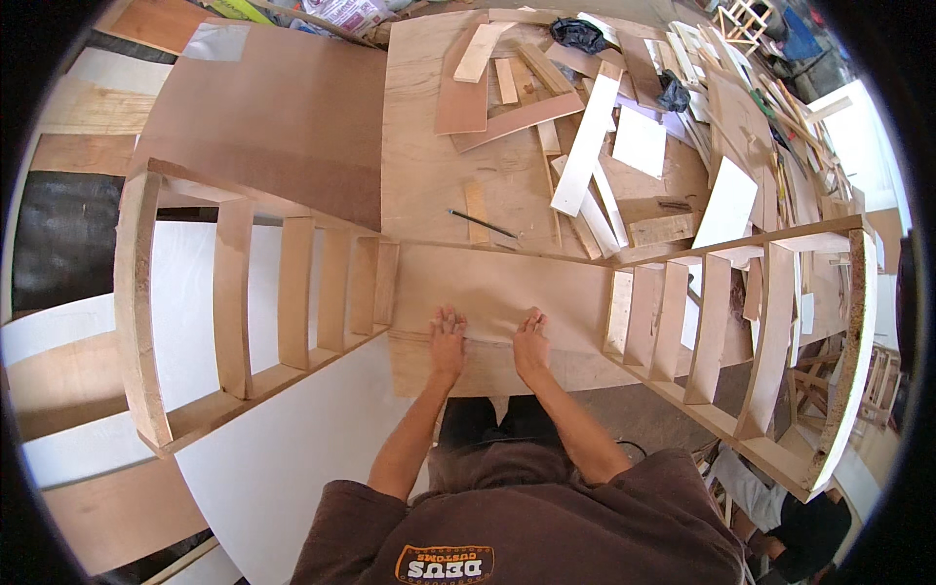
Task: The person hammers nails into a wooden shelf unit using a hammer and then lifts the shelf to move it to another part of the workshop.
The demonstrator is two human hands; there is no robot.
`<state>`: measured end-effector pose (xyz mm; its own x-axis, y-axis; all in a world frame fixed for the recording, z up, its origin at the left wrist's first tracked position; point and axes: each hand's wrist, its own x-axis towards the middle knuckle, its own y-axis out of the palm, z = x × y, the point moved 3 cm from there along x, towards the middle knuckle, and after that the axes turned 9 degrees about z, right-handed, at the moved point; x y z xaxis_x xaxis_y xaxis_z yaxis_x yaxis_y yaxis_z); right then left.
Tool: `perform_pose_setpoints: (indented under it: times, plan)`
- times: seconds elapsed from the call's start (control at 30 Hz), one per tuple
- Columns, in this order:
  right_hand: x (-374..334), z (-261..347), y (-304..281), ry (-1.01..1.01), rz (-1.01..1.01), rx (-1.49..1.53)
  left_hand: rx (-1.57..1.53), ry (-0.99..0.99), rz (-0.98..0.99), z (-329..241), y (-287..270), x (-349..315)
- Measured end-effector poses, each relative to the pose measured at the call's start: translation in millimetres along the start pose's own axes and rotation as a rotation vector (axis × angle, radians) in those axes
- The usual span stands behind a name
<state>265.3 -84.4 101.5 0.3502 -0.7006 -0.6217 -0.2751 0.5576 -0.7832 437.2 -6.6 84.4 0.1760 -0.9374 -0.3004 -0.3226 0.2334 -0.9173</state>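
In the middle lies a smooth brown wood panel (497,278) between two slatted sections of wooden frame. My left hand (448,341) rests flat near the panel's near edge, fingers stretched forward. Beside it, a little to the right, my right hand (531,343) also touches that edge, its fingers close together and slightly bent. Neither hand shows anything in it. The left slatted section (295,292) and the right slatted section (712,327) stretch away on either side, each with several crosspieces. How they join the panel cannot be made out.
Beyond the panel, a plywood table (419,146) bears a pencil (483,223), offcuts, white strips (588,141) and black plastic (577,35). A large brown sheet (273,117) lies far left, a white sheet (292,468) near left. Another person (780,517) is low at right.
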Motion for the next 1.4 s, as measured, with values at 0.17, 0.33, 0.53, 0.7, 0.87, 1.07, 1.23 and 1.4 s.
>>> perform_pose_setpoints:
  times: [0.17,0.33,0.53,0.7,0.87,1.07,1.23,1.4]
  plan:
    - [6.6,-5.5,8.3,-0.010,0.007,0.039,0.036,0.042,0.039,5.2,-1.4,1.4]
    - [8.5,-0.6,9.4,0.017,-0.017,0.063,-0.131,0.091,0.013,19.4,-3.5,1.4]
    - [-38.4,-21.5,4.4,-0.058,-0.175,0.524,-0.547,0.201,0.057,17.0,-30.3,-3.3]
    - [-103.5,-21.2,29.5,-0.010,-0.395,0.806,-0.571,0.301,-0.391,34.5,-84.7,-83.4]
    - [-151.6,6.1,62.7,-0.127,-0.525,0.907,-0.584,0.318,-0.673,58.5,-152.3,-159.7]
    - [-184.2,53.0,36.2,-0.330,-0.712,0.912,-0.593,0.372,-0.952,56.3,-228.3,-202.3]
    - [-221.6,74.5,-15.0,-0.374,-0.802,1.004,-0.610,0.396,-1.037,64.3,-274.7,-191.3]
    - [-270.9,35.5,-58.4,-0.246,-0.996,0.950,-0.798,0.401,-0.952,67.8,-293.0,-157.6]
